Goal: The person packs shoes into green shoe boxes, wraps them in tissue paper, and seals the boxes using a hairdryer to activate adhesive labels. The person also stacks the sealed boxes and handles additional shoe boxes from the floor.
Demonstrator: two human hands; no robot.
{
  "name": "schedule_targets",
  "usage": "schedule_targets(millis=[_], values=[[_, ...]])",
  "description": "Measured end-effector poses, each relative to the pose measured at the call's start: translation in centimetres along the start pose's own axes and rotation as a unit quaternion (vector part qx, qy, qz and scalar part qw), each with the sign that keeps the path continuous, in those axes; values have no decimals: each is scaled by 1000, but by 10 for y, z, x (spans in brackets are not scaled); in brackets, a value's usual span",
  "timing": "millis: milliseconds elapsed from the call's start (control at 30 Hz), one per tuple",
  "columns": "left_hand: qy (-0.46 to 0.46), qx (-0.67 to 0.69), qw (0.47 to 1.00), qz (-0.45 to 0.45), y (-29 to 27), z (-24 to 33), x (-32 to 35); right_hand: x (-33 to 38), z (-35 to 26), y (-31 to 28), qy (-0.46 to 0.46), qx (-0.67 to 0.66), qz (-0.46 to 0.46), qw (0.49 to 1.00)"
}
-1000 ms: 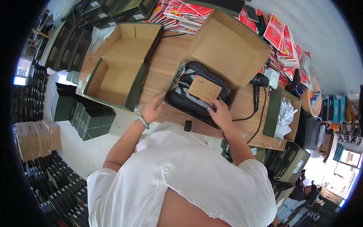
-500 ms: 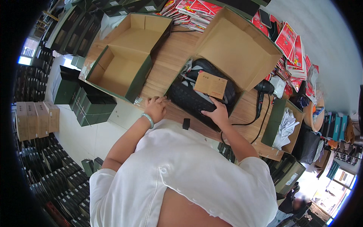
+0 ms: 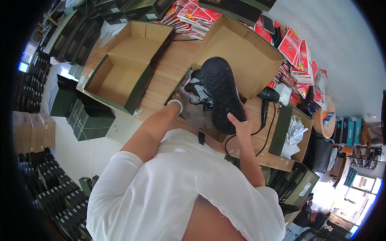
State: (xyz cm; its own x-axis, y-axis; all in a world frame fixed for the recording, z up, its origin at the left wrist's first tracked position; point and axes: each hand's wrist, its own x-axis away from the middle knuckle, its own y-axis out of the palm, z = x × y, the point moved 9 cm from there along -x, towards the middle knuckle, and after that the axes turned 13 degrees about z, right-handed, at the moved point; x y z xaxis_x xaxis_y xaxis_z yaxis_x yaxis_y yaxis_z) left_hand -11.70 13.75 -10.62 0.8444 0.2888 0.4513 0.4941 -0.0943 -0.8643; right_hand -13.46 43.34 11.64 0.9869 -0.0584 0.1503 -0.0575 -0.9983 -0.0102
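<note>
My right hand (image 3: 240, 120) grips a black shoe (image 3: 220, 94) near its lower end, thumb against the tread. The shoe is tilted up over an open green shoebox (image 3: 251, 50), its patterned sole facing me. Beside it in the box lies a second shoe (image 3: 198, 89), grey and black with dark laces. Pale wrapping paper (image 3: 195, 106) shows below that shoe. My left hand (image 3: 176, 97), with a pale bracelet above the wrist, is curled at the box's near left wall; its fingertips are hidden.
Left on the wooden table (image 3: 161, 84) stands another open green shoebox (image 3: 116, 78). A black hair dryer (image 3: 268, 95) with a looped cord lies right, near a box of crumpled paper (image 3: 295, 136). Red packets (image 3: 290, 44) pile up behind; stacked shoeboxes (image 3: 94, 116) stand at left.
My right hand has lifted the black shoe and turned its sole toward me. My left hand has moved from the table edge to the box wall. The brown card is no longer visible.
</note>
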Motion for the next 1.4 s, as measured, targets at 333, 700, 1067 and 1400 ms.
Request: schedule_targets(millis=[333, 700, 1067, 1400], values=[[87, 364, 925, -71, -73, 0, 16, 25, 4, -34, 31, -10, 63, 997], [326, 925, 154, 119, -342, -257, 175, 9, -23, -13, -115, 75, 100, 985], [333, 874, 85, 342, -285, -507, 282, 63, 31, 71, -328, 510, -12, 795], [110, 914, 320, 225, -127, -480, 179, 71, -57, 247, 61, -74, -131, 987]])
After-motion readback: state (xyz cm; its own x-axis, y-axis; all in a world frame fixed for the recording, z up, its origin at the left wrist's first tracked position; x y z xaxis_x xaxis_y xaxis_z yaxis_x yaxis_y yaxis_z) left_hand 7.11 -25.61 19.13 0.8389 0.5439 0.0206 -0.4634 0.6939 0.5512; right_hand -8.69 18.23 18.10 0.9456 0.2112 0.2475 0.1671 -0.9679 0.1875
